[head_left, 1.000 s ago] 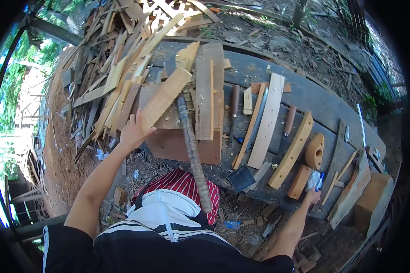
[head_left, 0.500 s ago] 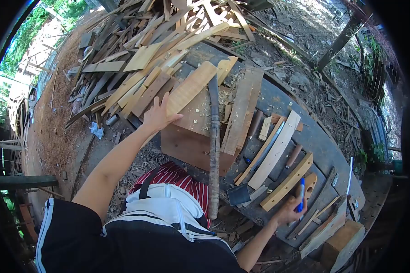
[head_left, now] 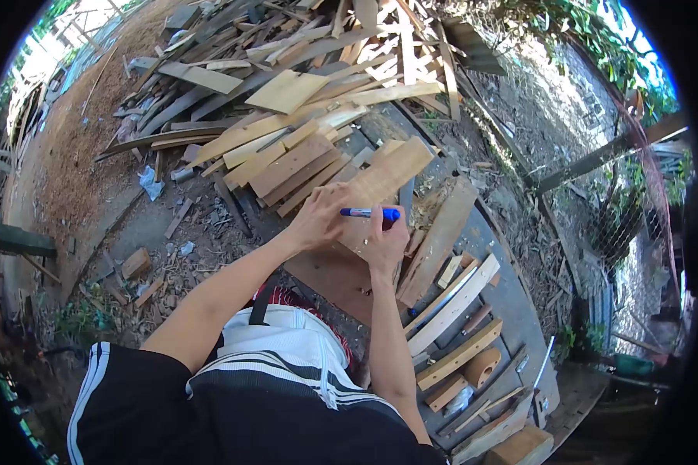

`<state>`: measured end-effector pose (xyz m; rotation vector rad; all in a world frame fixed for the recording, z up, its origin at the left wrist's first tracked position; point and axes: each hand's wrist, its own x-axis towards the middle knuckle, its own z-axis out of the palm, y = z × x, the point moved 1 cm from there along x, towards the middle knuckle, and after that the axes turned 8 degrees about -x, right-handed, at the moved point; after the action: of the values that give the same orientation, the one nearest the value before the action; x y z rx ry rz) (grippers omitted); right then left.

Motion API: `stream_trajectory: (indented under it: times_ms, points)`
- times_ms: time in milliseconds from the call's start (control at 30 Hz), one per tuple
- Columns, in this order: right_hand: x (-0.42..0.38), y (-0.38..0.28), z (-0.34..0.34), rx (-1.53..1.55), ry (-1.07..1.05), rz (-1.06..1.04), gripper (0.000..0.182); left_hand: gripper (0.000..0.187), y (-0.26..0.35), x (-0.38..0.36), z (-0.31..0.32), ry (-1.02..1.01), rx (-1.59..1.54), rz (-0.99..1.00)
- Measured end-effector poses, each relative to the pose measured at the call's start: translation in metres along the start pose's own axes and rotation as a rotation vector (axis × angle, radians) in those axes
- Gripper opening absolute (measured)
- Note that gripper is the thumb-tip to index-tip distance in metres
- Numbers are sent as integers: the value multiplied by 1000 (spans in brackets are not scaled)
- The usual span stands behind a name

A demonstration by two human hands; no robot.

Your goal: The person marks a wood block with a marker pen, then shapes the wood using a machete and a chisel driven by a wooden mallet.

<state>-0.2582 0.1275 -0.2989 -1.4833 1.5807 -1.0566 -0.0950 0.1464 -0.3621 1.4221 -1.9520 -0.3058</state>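
Observation:
My left hand (head_left: 320,218) is closed at the near end of a pale wooden board (head_left: 392,172), which slants away over a large wooden block (head_left: 333,280). Part of its fingers is hidden against the wood. In my right hand (head_left: 388,242) a blue marker (head_left: 364,212) is pinched between thumb and fingers. The marker lies sideways just beyond the left hand and overlaps the board's near end in this view.
On the dark workbench (head_left: 512,291) to the right lie a drilled wooden bar (head_left: 459,355), a long pale strip (head_left: 454,304) and a wooden plane body (head_left: 483,367). A thick plank (head_left: 440,240) sits beside the block. Scrap wood (head_left: 287,91) is heaped at the back left, near sawdust (head_left: 77,147).
My right hand has come from the right side of the bench up to the board, carrying the blue marker. My left hand stays at the board's near end. The view has shifted.

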Motion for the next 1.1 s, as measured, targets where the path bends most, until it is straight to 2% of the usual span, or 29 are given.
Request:
stream_trajectory:
  times_ms: [67, 133, 200, 267, 300, 367, 400, 433, 467, 500, 567, 600, 667, 733, 800, 867, 900, 967, 1033, 1100]
  points:
    - [12, 11, 9, -33, -11, -30, 27, 58, 17, 4, -16, 42, -96, 33]
    - [17, 4, 12, -91, -51, -103, 27, 51, 8, 0, -3, 65, -99, -3]
    - [23, 6, 19, -97, -116, -88, 29, 44, 3, -1, 7, 80, -108, -31]
    - [33, 11, 30, -114, -181, -75, 39, 32, 2, -1, 13, 189, -102, -85]
    - [38, 14, 36, -118, -182, -71, 39, 32, 1, -4, 15, 186, -106, -89]
    - [51, 24, 49, -227, -267, 48, 42, 26, -2, -4, 18, 108, -12, -158]
    - [56, 35, 56, -226, -266, 46, 42, 26, 1, 1, 15, 110, -10, -155]
    - [60, 48, 62, -156, -233, 161, 42, 24, 10, 8, 9, 91, 70, -158]
    - [62, 62, 66, -87, -203, 279, 42, 24, 20, 13, 4, 71, 150, -164]
    - [61, 66, 67, -88, -208, 280, 42, 24, 27, 16, 2, 71, 151, -169]
    - [64, 70, 69, -29, -35, 155, 39, 27, 35, 25, -2, -3, 214, -185]
    - [64, 65, 66, -29, -34, 160, 39, 27, 34, 24, -5, -8, 214, -185]
    - [69, 52, 59, 152, -79, 459, 36, 30, 26, 21, -12, -69, 232, -223]
    - [75, 53, 60, 249, -18, 428, 34, 30, 22, 7, -23, -26, 234, -202]
    - [76, 52, 57, 197, -171, 499, 34, 30, 22, 5, -32, 21, 235, -189]
    - [78, 64, 63, 98, -120, 434, 33, 31, 24, 17, -37, 13, -34, -347]
    - [78, 73, 67, 2, -76, 371, 33, 31, 27, 21, -29, 14, -40, -356]
    - [84, 94, 73, 34, -73, 355, 32, 32, 32, 28, -10, -223, 61, -338]
    - [90, 91, 73, 76, -44, 335, 31, 33, 33, 29, -3, -198, 14, -375]
    - [86, 87, 68, -164, -102, 341, 43, 34, 33, 28, 9, -178, -50, -419]
